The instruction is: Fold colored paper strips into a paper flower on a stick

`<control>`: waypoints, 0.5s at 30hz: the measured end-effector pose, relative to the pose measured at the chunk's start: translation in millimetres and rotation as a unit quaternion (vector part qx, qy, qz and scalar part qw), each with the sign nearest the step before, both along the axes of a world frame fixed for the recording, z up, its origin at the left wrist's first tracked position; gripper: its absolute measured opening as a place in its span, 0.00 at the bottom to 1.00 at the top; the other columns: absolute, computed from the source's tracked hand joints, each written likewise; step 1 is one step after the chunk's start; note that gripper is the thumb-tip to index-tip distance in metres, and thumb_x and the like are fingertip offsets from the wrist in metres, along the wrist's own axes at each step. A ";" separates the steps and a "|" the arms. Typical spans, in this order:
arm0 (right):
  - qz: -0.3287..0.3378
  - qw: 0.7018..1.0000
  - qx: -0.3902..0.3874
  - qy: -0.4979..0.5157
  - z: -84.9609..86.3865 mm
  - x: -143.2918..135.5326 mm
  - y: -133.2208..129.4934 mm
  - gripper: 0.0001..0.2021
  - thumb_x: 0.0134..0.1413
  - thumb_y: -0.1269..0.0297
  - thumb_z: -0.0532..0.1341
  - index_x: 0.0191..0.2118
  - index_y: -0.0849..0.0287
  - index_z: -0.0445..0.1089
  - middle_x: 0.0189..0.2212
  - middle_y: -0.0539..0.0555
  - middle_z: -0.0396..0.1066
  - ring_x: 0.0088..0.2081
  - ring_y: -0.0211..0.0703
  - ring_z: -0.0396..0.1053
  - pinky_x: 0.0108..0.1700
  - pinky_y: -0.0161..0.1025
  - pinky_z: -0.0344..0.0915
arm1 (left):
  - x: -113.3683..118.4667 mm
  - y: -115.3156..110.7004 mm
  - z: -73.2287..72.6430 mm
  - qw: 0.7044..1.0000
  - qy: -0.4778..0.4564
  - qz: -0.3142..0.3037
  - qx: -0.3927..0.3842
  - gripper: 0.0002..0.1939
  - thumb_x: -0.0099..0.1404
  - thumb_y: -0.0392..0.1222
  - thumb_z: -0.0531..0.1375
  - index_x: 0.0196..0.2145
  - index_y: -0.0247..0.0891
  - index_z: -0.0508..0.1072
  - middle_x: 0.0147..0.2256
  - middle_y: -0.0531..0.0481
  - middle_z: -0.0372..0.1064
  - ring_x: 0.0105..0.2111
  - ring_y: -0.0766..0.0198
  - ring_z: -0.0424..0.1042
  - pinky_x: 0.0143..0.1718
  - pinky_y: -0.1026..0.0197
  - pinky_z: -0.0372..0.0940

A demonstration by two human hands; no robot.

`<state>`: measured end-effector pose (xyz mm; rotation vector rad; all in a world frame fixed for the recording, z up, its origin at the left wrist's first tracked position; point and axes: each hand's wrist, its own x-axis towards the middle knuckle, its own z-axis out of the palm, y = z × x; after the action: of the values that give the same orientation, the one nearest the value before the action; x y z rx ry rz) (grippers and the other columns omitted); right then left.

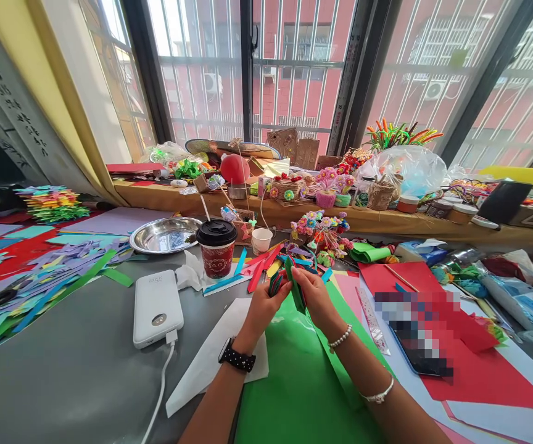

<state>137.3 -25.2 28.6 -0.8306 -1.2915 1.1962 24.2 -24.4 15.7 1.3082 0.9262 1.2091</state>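
My left hand is closed, with a small dark bundle with red and teal edges at its fingers; its exact kind is unclear. Beside it, my right hand pinches a folded strip of green paper that stands upright between the two hands. The fingers partly hide both pieces. Both hands are raised over a large green paper sheet, which lies on the grey table below my forearms. A white paper piece lies under my left wrist. Coloured paper strips lie just beyond my hands.
A lidded coffee cup, a metal plate and a white power bank with cable stand left. Paper strips pile up far left. Red paper, a ruler and a phone lie right. Crafts crowd the window ledge.
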 end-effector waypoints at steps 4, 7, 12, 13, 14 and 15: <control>-0.023 0.999 -0.007 0.028 -0.1 -5.8 -3.7 0.17 0.48 0.52 0.53 0.31 0.60 0.70 0.25 0.53 0.71 0.28 0.41 0.68 0.31 0.37 0.65 | 2.7 -1.5 0.3 0.994 -0.077 -0.056 -0.050 0.16 0.49 0.49 0.59 0.17 0.36 0.57 0.08 0.63 0.42 0.09 0.77 0.43 0.11 0.69 0.38; -0.017 0.999 -0.007 0.051 1.0 -6.1 -4.8 0.16 0.49 0.53 0.52 0.31 0.61 0.70 0.26 0.53 0.71 0.28 0.41 0.68 0.31 0.37 0.65 | 2.8 -2.3 0.8 0.979 -0.133 -0.121 -0.091 0.18 0.50 0.48 0.59 0.18 0.37 0.54 0.09 0.64 0.39 0.09 0.78 0.40 0.10 0.70 0.37; -0.010 0.998 -0.025 0.063 -2.7 -7.0 -3.9 0.18 0.50 0.53 0.50 0.33 0.62 0.69 0.25 0.54 0.71 0.27 0.41 0.68 0.30 0.37 0.65 | 2.4 -2.1 -0.5 0.956 -0.176 -0.192 -0.135 0.19 0.48 0.49 0.60 0.20 0.38 0.52 0.10 0.66 0.36 0.09 0.79 0.37 0.10 0.72 0.35; -0.011 0.998 -0.026 0.057 -3.4 -7.3 -4.0 0.18 0.50 0.52 0.50 0.34 0.62 0.69 0.25 0.54 0.70 0.28 0.41 0.68 0.29 0.37 0.65 | 2.5 -1.9 -1.0 0.955 -0.178 -0.195 -0.138 0.19 0.48 0.49 0.60 0.20 0.38 0.52 0.10 0.66 0.36 0.09 0.79 0.36 0.10 0.72 0.35; -0.013 0.998 -0.026 0.050 -3.8 -7.6 -4.2 0.18 0.51 0.52 0.50 0.34 0.62 0.68 0.25 0.54 0.70 0.28 0.41 0.68 0.29 0.37 0.65 | 2.7 -1.8 -1.5 0.954 -0.180 -0.197 -0.138 0.19 0.48 0.49 0.60 0.20 0.38 0.52 0.10 0.66 0.36 0.09 0.79 0.36 0.10 0.72 0.35; -0.014 0.999 -0.024 0.042 -4.0 -7.9 -4.4 0.19 0.51 0.52 0.49 0.35 0.62 0.68 0.26 0.55 0.70 0.29 0.42 0.68 0.30 0.37 0.65 | 2.9 -1.6 -1.9 0.954 -0.181 -0.196 -0.138 0.19 0.48 0.49 0.61 0.20 0.38 0.52 0.10 0.66 0.36 0.09 0.80 0.36 0.10 0.72 0.35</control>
<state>129.5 -29.6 24.6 -0.8217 -1.1836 1.2317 27.1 -26.0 13.8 0.9463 0.5144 0.9253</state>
